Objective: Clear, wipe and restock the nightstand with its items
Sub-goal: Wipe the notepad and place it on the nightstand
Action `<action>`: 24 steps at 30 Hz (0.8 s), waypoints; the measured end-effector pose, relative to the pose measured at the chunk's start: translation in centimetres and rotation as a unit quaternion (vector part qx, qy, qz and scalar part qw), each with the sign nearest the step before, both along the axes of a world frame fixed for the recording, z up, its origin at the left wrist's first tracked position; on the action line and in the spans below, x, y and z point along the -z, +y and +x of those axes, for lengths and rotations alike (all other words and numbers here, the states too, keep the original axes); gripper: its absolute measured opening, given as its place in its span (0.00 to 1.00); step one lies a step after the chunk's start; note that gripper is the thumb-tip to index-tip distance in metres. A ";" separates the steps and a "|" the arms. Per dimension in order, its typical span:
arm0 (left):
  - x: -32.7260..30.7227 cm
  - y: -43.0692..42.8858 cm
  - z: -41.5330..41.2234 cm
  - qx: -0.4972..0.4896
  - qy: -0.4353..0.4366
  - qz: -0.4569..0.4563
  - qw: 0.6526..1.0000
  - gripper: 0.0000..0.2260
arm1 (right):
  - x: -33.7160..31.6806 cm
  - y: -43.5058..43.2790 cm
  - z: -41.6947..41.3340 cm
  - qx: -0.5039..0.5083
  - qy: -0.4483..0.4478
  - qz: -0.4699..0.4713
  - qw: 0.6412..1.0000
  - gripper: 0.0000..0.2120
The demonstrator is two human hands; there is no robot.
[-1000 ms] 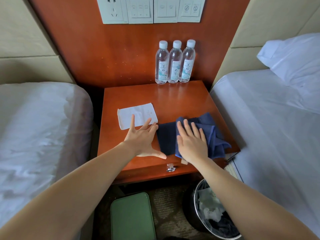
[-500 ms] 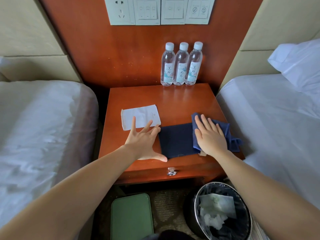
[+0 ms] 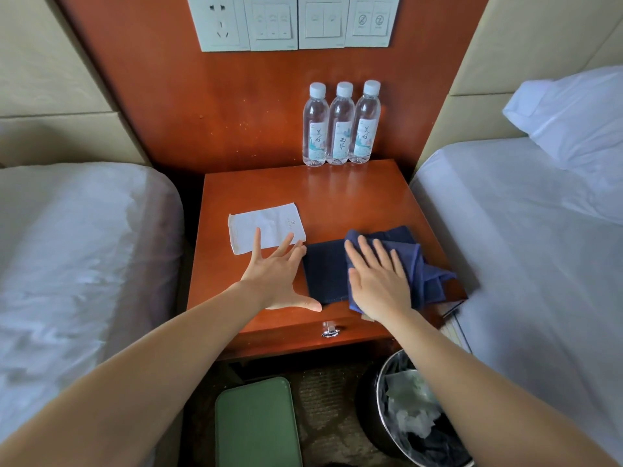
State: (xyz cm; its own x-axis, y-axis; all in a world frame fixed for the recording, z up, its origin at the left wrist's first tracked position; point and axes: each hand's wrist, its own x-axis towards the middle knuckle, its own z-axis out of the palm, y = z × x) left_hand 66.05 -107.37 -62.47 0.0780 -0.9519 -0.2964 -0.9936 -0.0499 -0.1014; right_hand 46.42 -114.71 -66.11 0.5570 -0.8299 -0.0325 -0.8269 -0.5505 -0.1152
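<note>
The wooden nightstand [image 3: 337,197] stands between two beds. My right hand [image 3: 377,281] lies flat, fingers straight, pressing a crumpled blue cloth [image 3: 424,264] onto a dark navy flat item [image 3: 325,274] near the front edge. My left hand [image 3: 279,271] rests flat with spread fingers on the wood just left of the navy item, its fingertips at the edge of a white paper packet [image 3: 266,227]. Three water bottles [image 3: 341,124] stand in a row at the back of the top, against the wooden wall panel.
White-sheeted beds flank the nightstand, the left bed [image 3: 74,264] and the right bed [image 3: 526,247], which has a pillow [image 3: 573,112]. On the floor are a green box [image 3: 258,423] and a lined waste bin [image 3: 418,412]. Wall switches [image 3: 293,21] sit above. A drawer pull [image 3: 329,331] is on the front.
My right hand slid the blue cloth rightward across the navy item, then back left a little. My left hand stayed planted beside it. The camera view shifted slightly.
</note>
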 end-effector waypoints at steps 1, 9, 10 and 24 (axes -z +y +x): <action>0.1 0.0 0.0 0.002 0.002 -0.002 1.000 0.54 | 0.0 0.3 1.5 -0.040 0.000 0.007 0.999 0.31; 0.1 0.3 0.0 -0.003 -0.007 -0.002 1.000 0.54 | -0.4 -3.7 1.9 -0.087 0.003 0.031 0.996 0.24; 0.1 0.3 0.0 -0.004 -0.005 -0.003 1.000 0.53 | -0.3 -4.7 0.7 -0.065 0.013 0.025 0.997 0.24; 1.7 0.4 0.4 0.005 0.001 -0.013 1.000 0.51 | 0.4 -7.3 -5.7 0.022 0.038 -0.001 0.999 0.26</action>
State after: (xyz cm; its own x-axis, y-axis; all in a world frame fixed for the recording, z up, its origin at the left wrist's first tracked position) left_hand 66.43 -106.95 -64.17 0.0670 -0.9598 -0.2724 -0.9943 -0.0417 -0.0978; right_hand 40.75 -121.96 -66.47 0.5156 -0.8539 -0.0708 -0.8568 -0.5132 -0.0502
